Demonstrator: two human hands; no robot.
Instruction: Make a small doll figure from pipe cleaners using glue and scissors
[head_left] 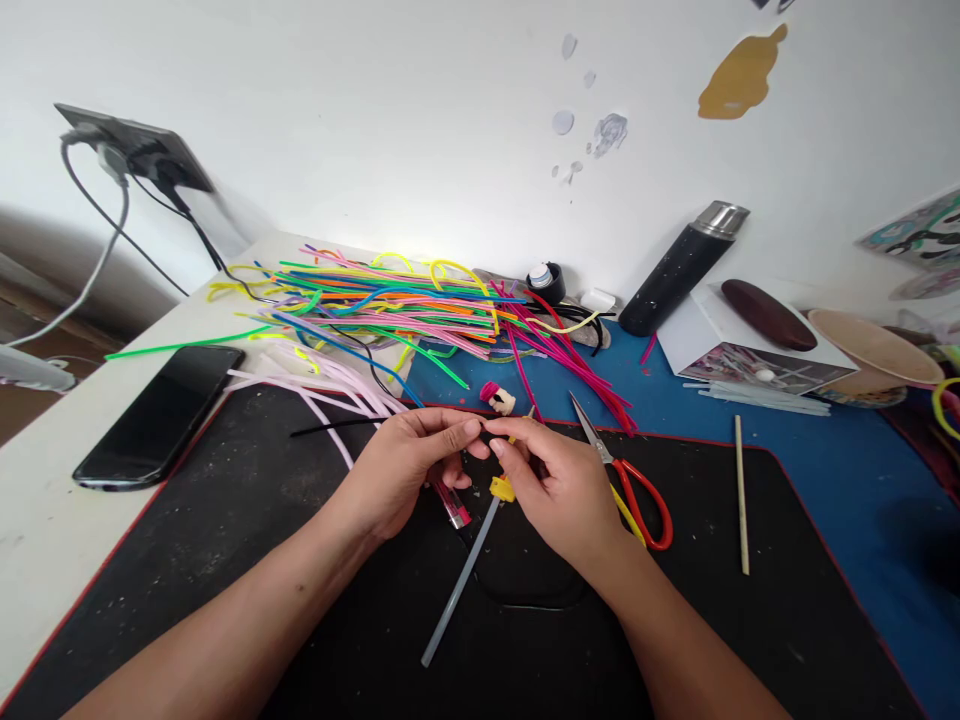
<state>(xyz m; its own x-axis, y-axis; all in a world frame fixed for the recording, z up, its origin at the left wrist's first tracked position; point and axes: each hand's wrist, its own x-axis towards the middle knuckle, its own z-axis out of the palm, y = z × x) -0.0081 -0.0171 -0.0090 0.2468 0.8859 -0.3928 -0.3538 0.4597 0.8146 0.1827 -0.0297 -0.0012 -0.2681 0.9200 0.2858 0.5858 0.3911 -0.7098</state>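
Both hands meet above the black mat (pixel 360 640). My left hand (pixel 409 465) is closed in a pinch on a black pipe cleaner (pixel 330 428), whose long end sticks out to the left. My right hand (pixel 555 480) pinches the same pipe cleaner near its tip, fingertips almost touching the left ones. Beneath them lie a translucent glue stick (pixel 461 585), a small yellow piece (pixel 502 488) and a red lighter (pixel 454 508), partly hidden by my fingers. Scissors with red and yellow handles (pixel 654 510) rest just right of my right hand.
Several coloured pipe cleaners (pixel 390 300) are heaped along the wall. A phone (pixel 159 415) lies at left. A dark flask (pixel 679 270) leans by a white box (pixel 750 340) at right. A thin stick (pixel 741 495) and a small pink and cream figure (pixel 498 397) are on the mat area.
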